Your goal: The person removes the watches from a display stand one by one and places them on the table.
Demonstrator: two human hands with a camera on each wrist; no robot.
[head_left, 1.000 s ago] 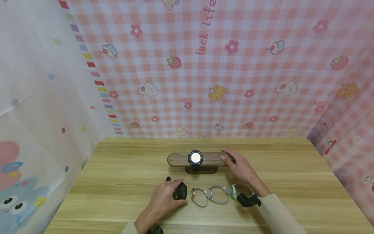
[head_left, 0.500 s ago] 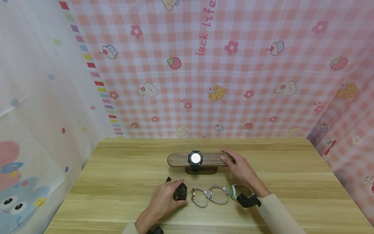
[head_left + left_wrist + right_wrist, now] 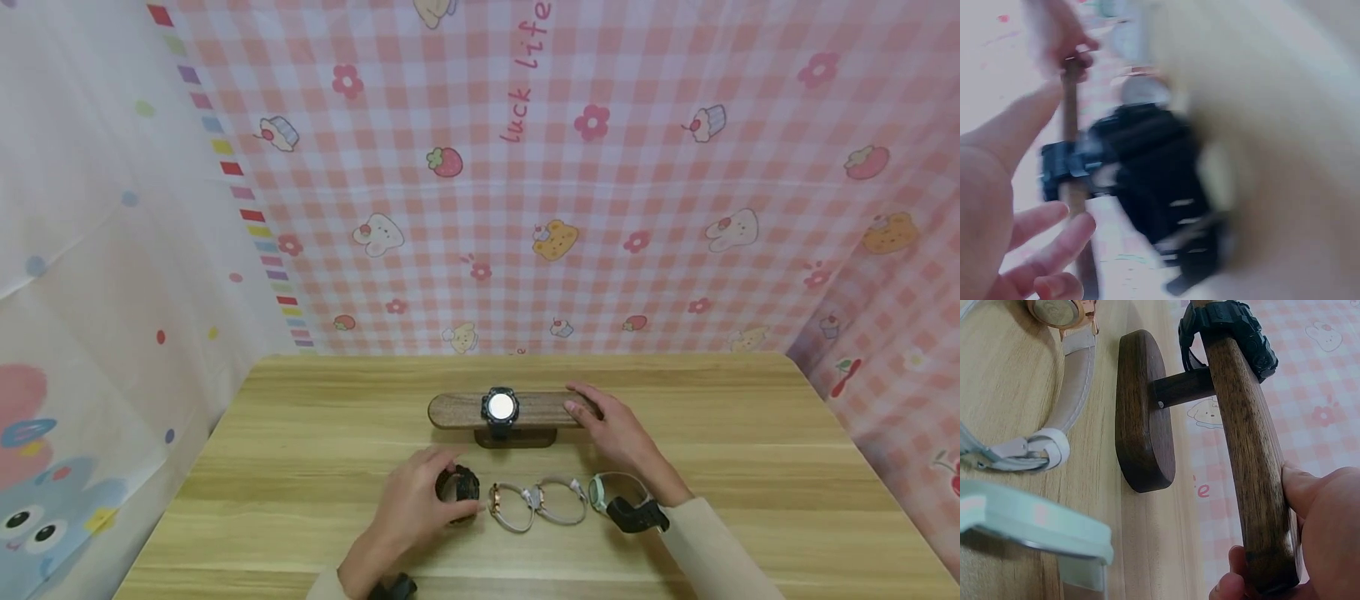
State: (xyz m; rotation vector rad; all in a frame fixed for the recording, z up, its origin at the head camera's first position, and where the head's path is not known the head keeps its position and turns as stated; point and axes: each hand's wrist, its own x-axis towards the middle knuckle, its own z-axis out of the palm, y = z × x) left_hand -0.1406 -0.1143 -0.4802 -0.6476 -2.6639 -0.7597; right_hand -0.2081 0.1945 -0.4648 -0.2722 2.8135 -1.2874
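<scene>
My left hand (image 3: 408,504) is spread around a black watch (image 3: 468,492) that stands on its looped strap. In the blurred left wrist view, thumb and fingers are apart with the watch beyond them. My right hand (image 3: 622,429) grips the right end of a dark wooden watch stand (image 3: 1250,462), thumb on one side of the bar and fingertips curled round the other. Another black watch (image 3: 500,407) with a bright round face is strapped around the middle of that bar.
Right of the left hand stand two pale-strapped watches with rose-gold cases, one nearer (image 3: 496,497) and one beyond (image 3: 562,522). A mint-green watch (image 3: 597,493) is beside the right wrist. Gingham cloth (image 3: 480,200) hangs behind the wooden table (image 3: 315,433).
My left hand's fingers, earlier on the black watch, have lifted and spread away from it, leaving more of it showing. The right hand stays on the stand.
</scene>
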